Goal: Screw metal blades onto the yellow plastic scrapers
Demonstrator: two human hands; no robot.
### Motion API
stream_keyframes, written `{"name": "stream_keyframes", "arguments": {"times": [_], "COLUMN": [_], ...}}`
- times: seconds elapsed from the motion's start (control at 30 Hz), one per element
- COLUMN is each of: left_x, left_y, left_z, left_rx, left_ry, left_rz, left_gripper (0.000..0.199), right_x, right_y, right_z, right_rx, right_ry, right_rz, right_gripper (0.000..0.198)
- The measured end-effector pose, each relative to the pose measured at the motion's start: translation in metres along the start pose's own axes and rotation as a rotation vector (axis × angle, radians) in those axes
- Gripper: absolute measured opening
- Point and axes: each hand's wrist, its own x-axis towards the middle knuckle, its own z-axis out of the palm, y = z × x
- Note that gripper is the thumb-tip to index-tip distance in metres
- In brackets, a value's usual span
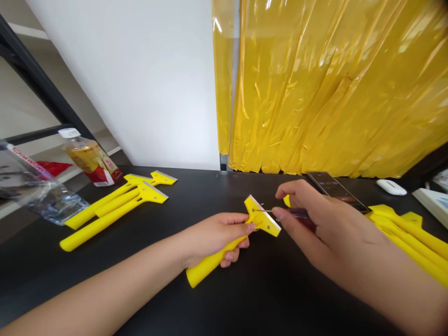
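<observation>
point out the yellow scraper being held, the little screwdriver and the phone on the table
yellow plastic scraper with flat head (266, 218), head view, on its head plate
thin metal-tipped screwdriver (265, 211), head view, on its shaft
dark rectangular phone (332, 187), head view, on its screen

Left hand (217, 233) + right hand (315, 219): both bare, no gloves. Forearms bare too, no sleeve in view on either side up to frame edge. No watch, no rings, no wristband visible. Fingernails short, plain, unpainted afaict. Slim build, smooth forearms, no marks or tattoos showing. Rest of body out of frame, so clothing can't be told.
</observation>
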Motion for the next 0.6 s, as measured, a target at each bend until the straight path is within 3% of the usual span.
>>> {"name": "stream_keyframes", "arguments": {"times": [0.5, 0.6], "left_x": [-0.0009, -0.0008], "left_y": [0.0053, 0.0044], "left_z": [-0.0028, -0.0038], "left_rx": [-0.081, -0.078], "left_ry": [-0.020, -0.027], "left_rz": [-0.051, -0.046], "left_gripper": [0.028, 0.028], "right_x": [0.0017, 0.0032], "right_y": [-0.0060, -0.0047], "right_z": [0.0010, 0.0026], "right_rx": [0.111, 0.147], "right_ry": [-0.020, 0.026], "right_rz": [0.127, 0.145], "right_gripper": [0.006, 0.008]}}
